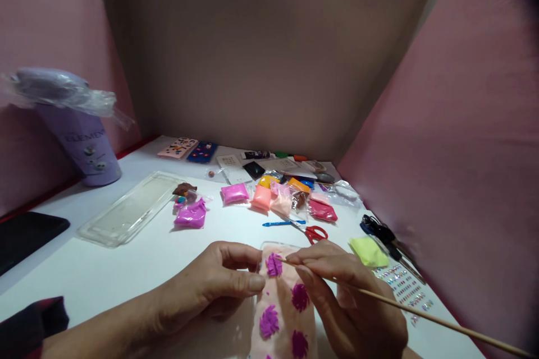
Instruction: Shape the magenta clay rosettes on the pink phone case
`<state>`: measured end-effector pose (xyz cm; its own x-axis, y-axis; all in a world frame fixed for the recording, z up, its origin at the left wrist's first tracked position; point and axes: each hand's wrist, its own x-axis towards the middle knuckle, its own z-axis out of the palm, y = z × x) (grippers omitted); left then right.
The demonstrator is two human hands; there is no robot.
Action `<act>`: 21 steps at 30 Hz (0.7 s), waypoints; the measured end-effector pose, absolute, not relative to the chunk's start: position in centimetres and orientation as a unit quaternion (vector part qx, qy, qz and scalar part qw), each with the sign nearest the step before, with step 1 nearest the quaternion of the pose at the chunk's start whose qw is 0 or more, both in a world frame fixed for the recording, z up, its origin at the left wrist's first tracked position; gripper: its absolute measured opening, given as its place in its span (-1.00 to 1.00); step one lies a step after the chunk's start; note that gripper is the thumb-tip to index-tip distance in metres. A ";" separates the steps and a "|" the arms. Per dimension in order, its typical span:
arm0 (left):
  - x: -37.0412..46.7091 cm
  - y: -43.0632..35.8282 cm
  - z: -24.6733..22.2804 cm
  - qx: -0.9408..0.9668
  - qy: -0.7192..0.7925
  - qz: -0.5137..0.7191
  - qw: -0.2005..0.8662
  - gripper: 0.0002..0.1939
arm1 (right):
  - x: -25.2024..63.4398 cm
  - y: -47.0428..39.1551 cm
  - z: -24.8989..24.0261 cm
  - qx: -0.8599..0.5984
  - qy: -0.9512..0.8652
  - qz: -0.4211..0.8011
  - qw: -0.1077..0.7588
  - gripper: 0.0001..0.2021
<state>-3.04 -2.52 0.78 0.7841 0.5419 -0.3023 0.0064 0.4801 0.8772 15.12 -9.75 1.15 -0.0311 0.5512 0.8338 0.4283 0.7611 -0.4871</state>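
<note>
A clear-edged slab covered in pale peach clay (281, 295), which looks like a phone case, lies at the bottom middle. Several magenta clay flowers (269, 321) with ragged petals sit on it. My left hand (223, 280) grips its left edge between thumb and fingers. In my right hand (357, 303) is a thin wooden skewer (425, 313), held like a pen. The skewer's tip touches the uppermost flower (274, 265). My right fingers hide part of the slab's right side.
Beyond my hands lie red-handled scissors (315, 234), a blue tool (283, 224) and bagged clay packs (234, 194). Left are a clear plastic tray (130, 213), a black phone (29, 235) and a purple tumbler (84, 140). Rhinestone stickers (406, 289) and a yellow-green packet (369, 251) lie right.
</note>
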 end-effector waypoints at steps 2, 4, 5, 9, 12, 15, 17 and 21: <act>-3.0 -2.5 0.7 0.483 0.286 0.161 0.812 -0.62 | 15.2 -9.8 1.1 -0.345 -0.721 0.052 0.599 -0.64; -3.0 -2.5 0.7 0.483 0.284 0.160 0.812 -0.61 | 15.2 -9.8 1.2 -0.343 -0.722 0.051 0.599 -0.64; -3.0 -2.5 0.6 0.482 0.283 0.161 0.813 -0.61 | 15.1 -9.8 1.2 -0.343 -0.719 0.049 0.603 -0.64; -3.1 -2.6 0.7 0.476 0.282 0.169 0.816 -0.62 | 15.0 -9.7 1.2 -0.338 -0.714 0.042 0.612 -0.65; -3.2 -2.8 0.7 0.474 0.286 0.172 0.815 -0.66 | 15.0 -9.7 1.0 -0.327 -0.714 0.049 0.617 -0.63; -3.2 -2.8 0.7 0.470 0.287 0.168 0.818 -0.64 | 15.2 -9.7 0.7 -0.331 -0.718 0.058 0.610 -0.63; -3.2 -2.8 0.7 0.469 0.287 0.168 0.818 -0.62 | 15.3 -9.7 0.7 -0.335 -0.720 0.057 0.605 -0.63; -3.2 -2.7 0.7 0.476 0.283 0.168 0.816 -0.60 | 15.2 -9.6 0.7 -0.338 -0.721 0.046 0.603 -0.66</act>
